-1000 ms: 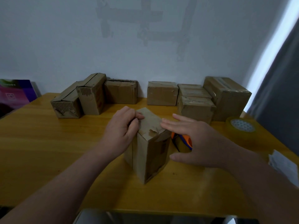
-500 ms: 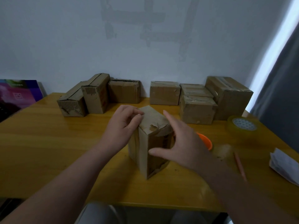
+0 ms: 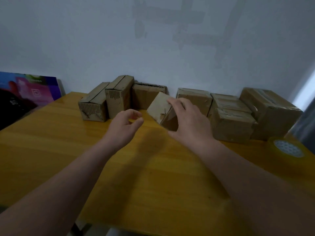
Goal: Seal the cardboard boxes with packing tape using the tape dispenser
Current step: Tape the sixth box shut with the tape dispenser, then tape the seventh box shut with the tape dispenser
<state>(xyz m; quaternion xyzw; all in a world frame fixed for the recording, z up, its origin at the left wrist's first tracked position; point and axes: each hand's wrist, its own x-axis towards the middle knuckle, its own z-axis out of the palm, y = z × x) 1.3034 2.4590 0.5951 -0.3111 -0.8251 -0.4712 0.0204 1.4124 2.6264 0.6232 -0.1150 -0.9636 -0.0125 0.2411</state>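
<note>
**Small box gripped in the right hand, tilted before the back row**

The right hand [image 3: 189,121] is gripping a small cardboard box [image 3: 159,106], with the fingers curled over its upper edge and the thumb low on its near side. It is holding the box tilted, one corner pointing down at the table [image 3: 51,150]. I cannot tell whether that corner is touching the wood.

The left hand [image 3: 126,123] is hovering just beside the box, its fingers loosely curled and holding nothing.

The box is sitting in front of a gap in the row along the wall, between the left group of boxes [image 3: 119,94] and the right group of boxes [image 3: 233,123]. A roll of packing tape [image 3: 288,148] is lying flat near the table's right edge, well apart from both hands. No tape dispenser is showing.

My reading is that this box is being put away in the row. The next move calls for levelling it and lowering it into the gap without nudging its neighbours. After that comes picking another box and locating the dispenser.
</note>
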